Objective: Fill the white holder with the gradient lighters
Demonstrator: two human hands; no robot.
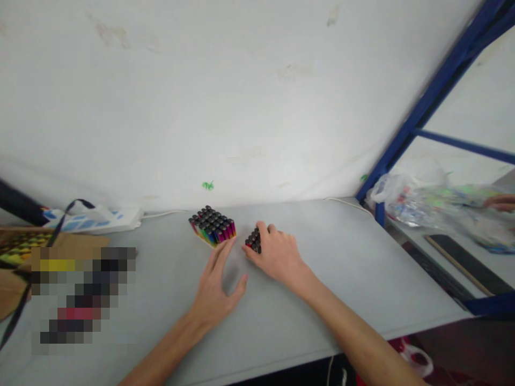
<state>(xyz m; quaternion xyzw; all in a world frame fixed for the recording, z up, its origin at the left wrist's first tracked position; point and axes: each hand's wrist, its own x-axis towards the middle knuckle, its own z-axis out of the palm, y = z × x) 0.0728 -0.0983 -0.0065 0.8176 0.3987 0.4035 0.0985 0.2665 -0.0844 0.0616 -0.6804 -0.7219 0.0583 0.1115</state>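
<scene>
A block of upright batteries [213, 222] stands on the grey table, their tops dark and their sides running through red, green, blue and purple. My left hand [217, 284] is open, thumb spread from the fingers, with its fingertips at the near right corner of this block; whether they touch it I cannot tell. To the right, my right hand [277, 252] is curled around a smaller group of dark-topped batteries [252, 239], which rests on or just over the table. The palm and fingers hide part of that group.
At the left are an open cardboard box [80, 241] with yellow and dark items, a strap, a pixelated patch and a white power strip [120, 219]. On the right, a blue metal frame [402, 136] borders another surface with plastic bags [426, 201], a phone-like slab [469, 260] and another person's hand [501, 202].
</scene>
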